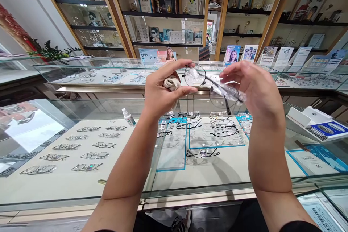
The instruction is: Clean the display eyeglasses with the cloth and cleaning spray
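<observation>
A pair of thin dark-rimmed eyeglasses [204, 78] is held up above the glass counter, tilted down to the right. My left hand [165, 87] pinches one lens rim between thumb and fingers. A bunched pale cloth [172, 83] is tucked in the same palm. Crinkled clear plastic [230, 92] lies along the glasses on the right side. Beside it, my right hand [258, 83] curves with its fingers apart, close to the plastic; its thumb is hidden, and whether it touches the plastic is unclear.
Under my forearms stands a glass display counter [130, 174] with rows of eyeglasses [202, 153]. A white spray bottle [128, 117] stands on it left of my arm. At right is a white and blue box [320, 125]. Another showcase [119, 76] and shelves [163, 14] lie beyond.
</observation>
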`<act>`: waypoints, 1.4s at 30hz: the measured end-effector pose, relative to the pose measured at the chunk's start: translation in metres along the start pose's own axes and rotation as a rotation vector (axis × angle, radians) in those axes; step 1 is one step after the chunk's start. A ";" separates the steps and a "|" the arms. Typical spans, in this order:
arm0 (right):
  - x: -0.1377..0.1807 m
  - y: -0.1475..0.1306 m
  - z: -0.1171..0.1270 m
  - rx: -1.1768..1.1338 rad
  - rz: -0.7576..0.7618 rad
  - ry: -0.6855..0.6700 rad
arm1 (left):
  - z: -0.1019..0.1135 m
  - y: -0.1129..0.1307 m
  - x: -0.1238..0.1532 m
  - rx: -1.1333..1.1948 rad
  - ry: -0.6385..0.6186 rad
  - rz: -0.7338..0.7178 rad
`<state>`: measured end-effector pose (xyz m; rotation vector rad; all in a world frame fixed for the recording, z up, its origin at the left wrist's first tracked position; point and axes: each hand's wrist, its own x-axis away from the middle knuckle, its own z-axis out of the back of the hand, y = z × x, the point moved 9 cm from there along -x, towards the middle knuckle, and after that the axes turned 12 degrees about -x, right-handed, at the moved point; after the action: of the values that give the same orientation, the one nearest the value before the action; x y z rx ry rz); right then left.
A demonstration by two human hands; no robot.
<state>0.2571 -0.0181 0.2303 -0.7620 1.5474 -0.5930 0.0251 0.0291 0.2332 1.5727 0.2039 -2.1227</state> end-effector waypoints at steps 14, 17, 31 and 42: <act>0.007 0.025 -0.022 0.281 -0.193 -0.302 | -0.012 0.026 0.000 -0.090 -0.224 -0.203; 0.004 0.027 -0.020 0.299 -0.185 -0.273 | -0.017 0.023 0.001 -0.107 -0.245 -0.198; -0.001 0.016 -0.022 0.475 0.164 0.046 | -0.032 0.016 0.011 0.118 -0.115 0.255; 0.006 0.018 -0.048 0.615 0.188 -0.038 | -0.051 -0.002 0.015 0.285 -0.161 0.395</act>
<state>0.2075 -0.0142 0.2185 -0.1575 1.2781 -0.8500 0.0643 0.0468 0.2026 1.4345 -0.4459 -2.0063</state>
